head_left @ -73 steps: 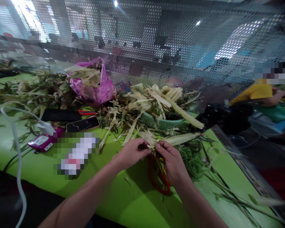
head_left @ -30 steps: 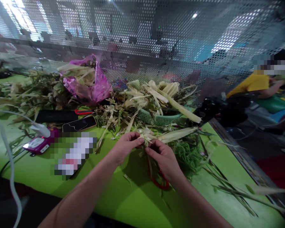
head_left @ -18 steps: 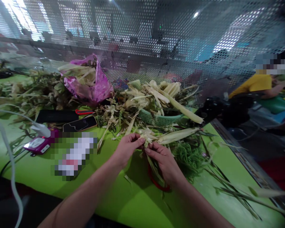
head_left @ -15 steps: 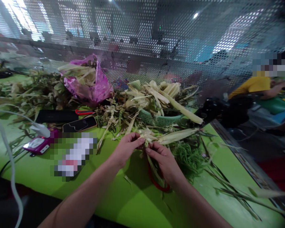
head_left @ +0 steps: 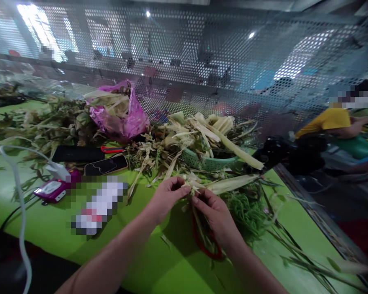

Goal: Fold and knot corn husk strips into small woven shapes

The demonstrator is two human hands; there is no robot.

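Two hands are meeting low over the green tabletop point(head_left: 159, 261), fingertips almost touching. Left hand point(head_left: 167, 198) is pinching the frayed near end of a pale stalk point(head_left: 230, 183) between thumb and curled fingers. Right hand point(head_left: 216, 216) is grasping the same end from the other side, thumb and forefinger closed on the husk strips. From the grip, the stalk is running away to the right of the right hand, lying low over the tabletop.

Under the right hand a red loop point(head_left: 207, 249) is lying on the tabletop, partly covered by the palm; cannot tell what it belongs to. Just right of the right hand a heap of thin green strands point(head_left: 245, 208) is sitting. Beyond both hands a green basket point(head_left: 214, 161) is holding more husks and stalks. Farther beyond the left hand, and off to its left, a pink bag point(head_left: 125, 114) is sitting stuffed with husks.

Left of the left hand a phone point(head_left: 107, 165) is lying face up, and well beyond it to the left a pink device point(head_left: 53, 190) is sitting with a white cable point(head_left: 18, 196) plugged in. Far right of the right hand, a person in a yellow shirt point(head_left: 331, 118) is sitting.
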